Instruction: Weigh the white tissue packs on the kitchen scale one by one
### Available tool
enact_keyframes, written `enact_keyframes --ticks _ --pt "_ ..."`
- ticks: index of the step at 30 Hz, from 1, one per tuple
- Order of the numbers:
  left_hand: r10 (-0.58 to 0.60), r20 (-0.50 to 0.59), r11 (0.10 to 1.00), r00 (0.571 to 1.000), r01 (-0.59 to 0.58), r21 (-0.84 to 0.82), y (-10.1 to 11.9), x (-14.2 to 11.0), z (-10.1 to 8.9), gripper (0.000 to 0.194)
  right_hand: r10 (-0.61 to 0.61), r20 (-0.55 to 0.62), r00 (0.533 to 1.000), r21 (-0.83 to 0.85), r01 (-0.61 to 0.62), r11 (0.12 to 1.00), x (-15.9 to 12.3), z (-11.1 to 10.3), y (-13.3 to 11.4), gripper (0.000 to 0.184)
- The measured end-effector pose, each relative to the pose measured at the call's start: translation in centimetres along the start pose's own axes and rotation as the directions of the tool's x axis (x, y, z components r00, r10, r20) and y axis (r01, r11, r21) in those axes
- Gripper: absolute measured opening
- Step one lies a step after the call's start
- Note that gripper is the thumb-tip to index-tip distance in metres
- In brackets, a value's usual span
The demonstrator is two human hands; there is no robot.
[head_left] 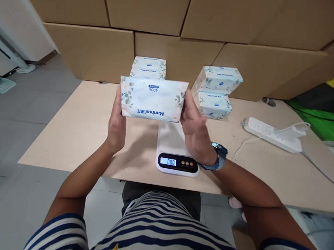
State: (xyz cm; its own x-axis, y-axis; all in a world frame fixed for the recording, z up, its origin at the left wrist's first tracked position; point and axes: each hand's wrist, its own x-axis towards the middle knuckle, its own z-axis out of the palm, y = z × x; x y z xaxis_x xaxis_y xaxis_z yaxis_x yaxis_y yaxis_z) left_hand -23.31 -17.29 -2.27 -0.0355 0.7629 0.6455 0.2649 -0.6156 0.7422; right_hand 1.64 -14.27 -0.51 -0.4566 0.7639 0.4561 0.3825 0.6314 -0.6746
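Note:
I hold a soft pack of tissues (152, 99), white with a pale leaf print and blue "Manhua" lettering, up in the air above the table. My left hand (117, 125) grips its left end and my right hand (194, 131) grips its right end. Below the pack sits a white kitchen scale (176, 156) whose display reads 0.00, with nothing on its platform. A blue watch is on my right wrist.
Two stacks of the same tissue packs stand at the back of the light wooden table (79, 133): one behind the held pack (149, 67), one to the right (216, 92). A white power strip (273, 134) with cable lies at right. Cardboard boxes (168, 29) wall the back.

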Motion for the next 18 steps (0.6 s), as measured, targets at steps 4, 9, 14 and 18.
enact_keyframes --ticks 4,9,14,18 --pt "-0.006 0.17 0.999 0.985 0.012 -0.032 0.8 -1.3 1.9 0.09 0.061 -0.04 0.997 0.004 -0.061 0.998 -3.1 -3.9 0.3 0.102" --pt "-0.322 0.457 0.914 0.829 0.397 -0.076 -1.5 -2.5 4.0 0.105 0.408 -0.057 0.911 0.289 -0.376 0.88 -5.6 -5.4 4.8 0.104" --pt "-0.385 0.479 0.854 0.789 0.502 -0.14 -2.2 -2.6 4.5 0.1 0.548 -0.041 0.835 0.488 -0.462 0.741 -5.8 -6.0 7.7 0.103" --pt "-0.416 0.446 0.839 0.792 0.524 -0.148 -2.4 -2.5 4.6 0.098 0.573 -0.055 0.818 0.496 -0.476 0.727 -5.2 -6.2 8.6 0.1"
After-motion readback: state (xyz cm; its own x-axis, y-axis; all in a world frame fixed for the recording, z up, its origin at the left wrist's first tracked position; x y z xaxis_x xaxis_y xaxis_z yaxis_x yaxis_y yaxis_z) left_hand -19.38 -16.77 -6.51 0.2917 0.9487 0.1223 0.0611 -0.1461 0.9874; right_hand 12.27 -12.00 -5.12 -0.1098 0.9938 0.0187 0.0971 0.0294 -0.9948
